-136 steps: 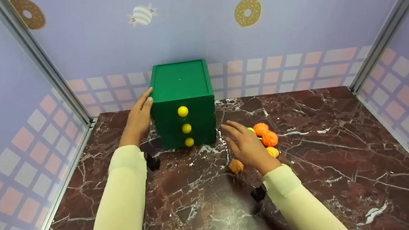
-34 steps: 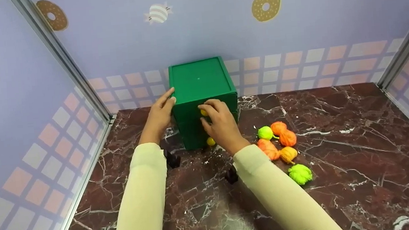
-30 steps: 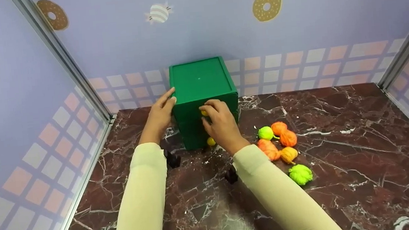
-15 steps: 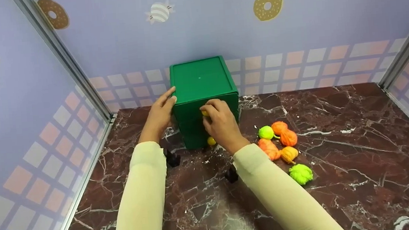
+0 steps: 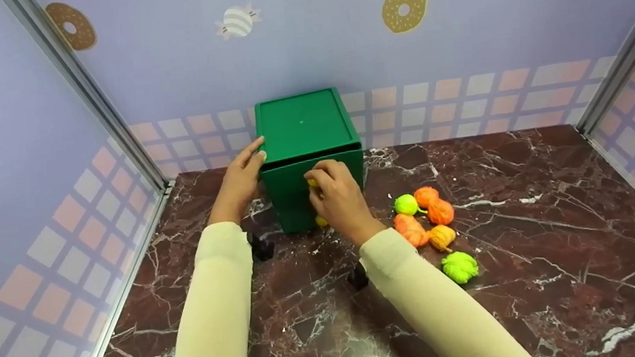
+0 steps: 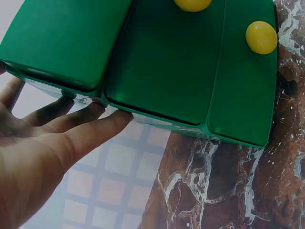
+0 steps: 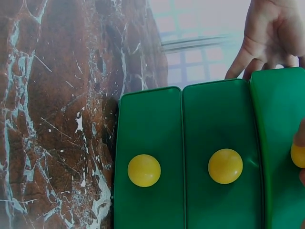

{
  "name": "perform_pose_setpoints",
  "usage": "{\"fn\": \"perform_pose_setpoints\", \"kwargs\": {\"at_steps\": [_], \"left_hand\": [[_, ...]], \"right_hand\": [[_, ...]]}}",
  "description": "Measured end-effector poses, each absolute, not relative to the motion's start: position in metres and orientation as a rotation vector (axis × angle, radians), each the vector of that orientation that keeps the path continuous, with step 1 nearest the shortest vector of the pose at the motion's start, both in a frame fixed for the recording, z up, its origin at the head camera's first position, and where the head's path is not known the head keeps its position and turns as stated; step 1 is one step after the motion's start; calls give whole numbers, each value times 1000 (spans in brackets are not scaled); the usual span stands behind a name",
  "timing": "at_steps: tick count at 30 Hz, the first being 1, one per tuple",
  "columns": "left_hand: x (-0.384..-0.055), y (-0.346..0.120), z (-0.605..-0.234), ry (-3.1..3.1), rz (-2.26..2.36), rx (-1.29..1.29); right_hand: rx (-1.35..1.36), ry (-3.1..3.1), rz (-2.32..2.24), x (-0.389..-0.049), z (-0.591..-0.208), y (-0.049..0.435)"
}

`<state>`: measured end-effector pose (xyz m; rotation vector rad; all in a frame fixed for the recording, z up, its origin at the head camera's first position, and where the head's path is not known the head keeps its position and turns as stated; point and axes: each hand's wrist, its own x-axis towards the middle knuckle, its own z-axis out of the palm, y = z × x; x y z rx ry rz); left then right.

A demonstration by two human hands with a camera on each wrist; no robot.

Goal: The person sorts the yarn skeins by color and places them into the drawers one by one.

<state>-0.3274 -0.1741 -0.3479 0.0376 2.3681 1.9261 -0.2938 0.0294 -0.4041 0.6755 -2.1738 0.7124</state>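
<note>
A green three-drawer box (image 5: 307,125) with round yellow knobs stands near the back wall. Its top drawer (image 7: 281,109) is pulled out a little, leaving a dark gap under the lid. My right hand (image 5: 341,199) pinches the yellow knob (image 7: 299,153) of that drawer; only its fingertips show in the right wrist view. My left hand (image 5: 239,179) rests against the box's left side, fingers extended along it, as the left wrist view shows. The middle knob (image 7: 225,166) and the bottom knob (image 7: 144,170) sit on drawers that are flush.
To the right of the box lie small yarn balls: a lime one (image 5: 406,204), several orange ones (image 5: 441,212), a yellow-orange one (image 5: 441,237) and a second lime one (image 5: 460,268). They rest on a dark red marbled tabletop (image 5: 529,229). Patterned walls (image 5: 305,41) enclose the table.
My right hand went from above the yarn balls to the top knob and has drawn the top drawer slightly toward me. My left hand stays against the box's side.
</note>
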Motion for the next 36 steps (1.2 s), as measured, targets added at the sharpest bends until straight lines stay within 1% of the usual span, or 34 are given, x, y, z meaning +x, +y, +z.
{"fn": "perform_pose_setpoints", "kwargs": {"at_steps": [5,11,14,18,21,26,36], "left_hand": [[-315,-170,-336,2313,1938,14],[-310,-169,-330,2351,1906,18],[-312,-170,-332,2379,1877,24],[-325,-174,-346,2370,1906,40],[-324,-173,-345,2371,1906,39],[-313,-168,-333,2371,1886,46],[-329,-175,-351,2323,1943,60]], "right_hand": [[683,-2181,720,-289,-405,29],[708,-2142,711,-284,-406,30],[722,-2105,703,-282,-407,31],[734,-2080,695,-279,-408,33],[736,-2081,701,-275,-409,35],[727,-2086,708,-269,-411,37],[738,-2050,713,-262,-413,38]]}}
